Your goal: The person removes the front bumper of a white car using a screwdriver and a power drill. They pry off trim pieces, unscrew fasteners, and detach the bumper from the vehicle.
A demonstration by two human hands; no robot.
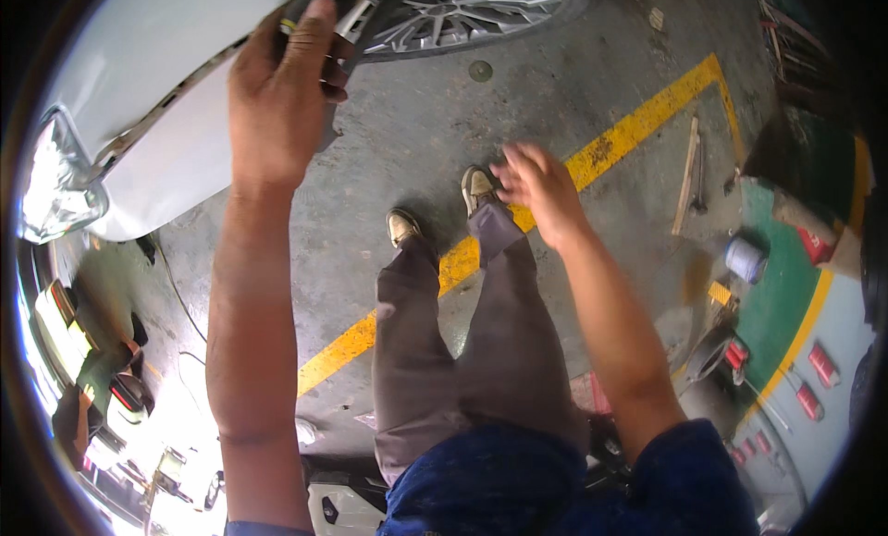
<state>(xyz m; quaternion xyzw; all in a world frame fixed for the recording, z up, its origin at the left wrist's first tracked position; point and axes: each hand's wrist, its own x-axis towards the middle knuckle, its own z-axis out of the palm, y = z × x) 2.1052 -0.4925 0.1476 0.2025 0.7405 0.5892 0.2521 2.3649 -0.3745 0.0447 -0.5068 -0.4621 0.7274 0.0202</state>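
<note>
A white car body point(157, 64) fills the upper left, with a headlight point(60, 180) at its left end. Below a gap that shows a dark strip runs the white front bumper point(185, 161). My left hand point(282, 97) is closed around the bumper's end beside the wheel arch, fingers curled under and thumb on top; the hand hides part of what it grips. Just beyond it is the spoked wheel point(462, 13). My right hand point(541, 189) hangs over the floor in front of my shoes, fingers loosely bent and apart, holding nothing.
A yellow line point(647, 115) crosses the grey floor. To the right lie a wooden stick point(685, 175), a pale blue-white container point(745, 258) and red-handled tools point(809, 402). A cable point(176, 286) trails at left, near another person point(97, 379). Behind me stands a white-and-black object point(342, 508).
</note>
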